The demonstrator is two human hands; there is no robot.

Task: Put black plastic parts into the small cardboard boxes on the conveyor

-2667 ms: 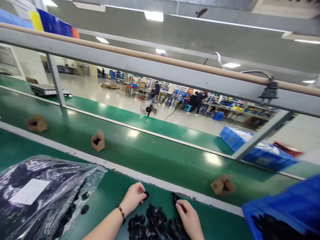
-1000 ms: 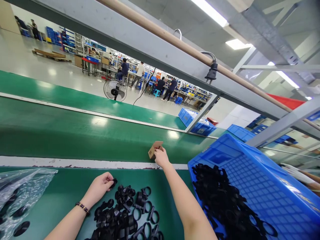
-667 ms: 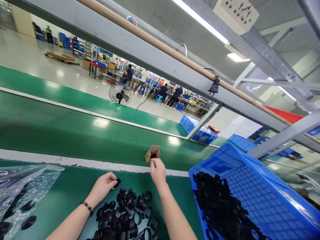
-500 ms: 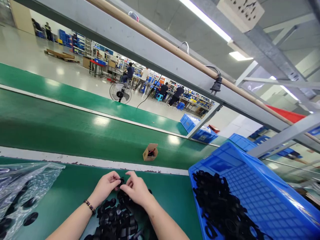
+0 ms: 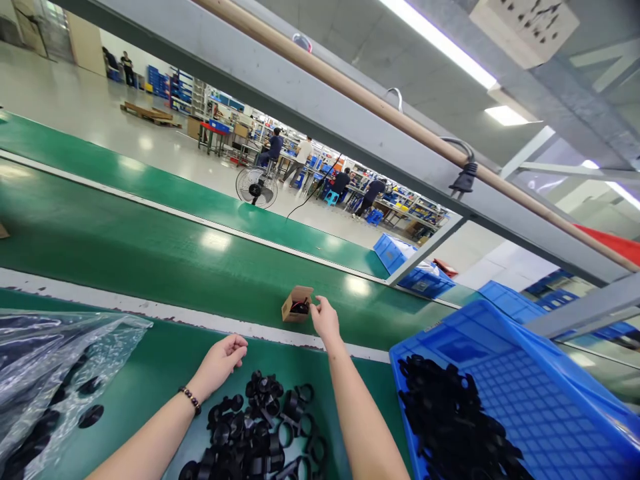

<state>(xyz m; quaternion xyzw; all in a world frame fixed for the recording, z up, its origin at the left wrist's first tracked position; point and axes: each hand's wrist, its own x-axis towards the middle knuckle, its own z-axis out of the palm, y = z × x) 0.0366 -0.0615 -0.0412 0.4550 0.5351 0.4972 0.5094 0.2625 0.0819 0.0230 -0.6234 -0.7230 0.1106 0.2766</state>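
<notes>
The right hand (image 5: 326,320) is hovering at the right side of a carton (image 5: 289,313); I cannot tell whether its fingers are touching the cardboard or pinching anything. Just left of those fingers, the carton is standing open on the belt (image 5: 215,267), holding something black with a bit of red. The left hand (image 5: 220,363) is curling its fingers inward; I cannot tell whether they are meeting the thumb. Between the 2 sets of fingers, nearer the person, a pile of black parts (image 5: 250,437) is lying on the counter (image 5: 360,393). Right of the right fingers, a blue crate (image 5: 530,380) is holding a black heap (image 5: 450,423). Left of the left fingers, a clear bag (image 5: 115,343) is holding dark discs (image 5: 45,423), with 1 disc (image 5: 91,417) lying just beside it.
</notes>
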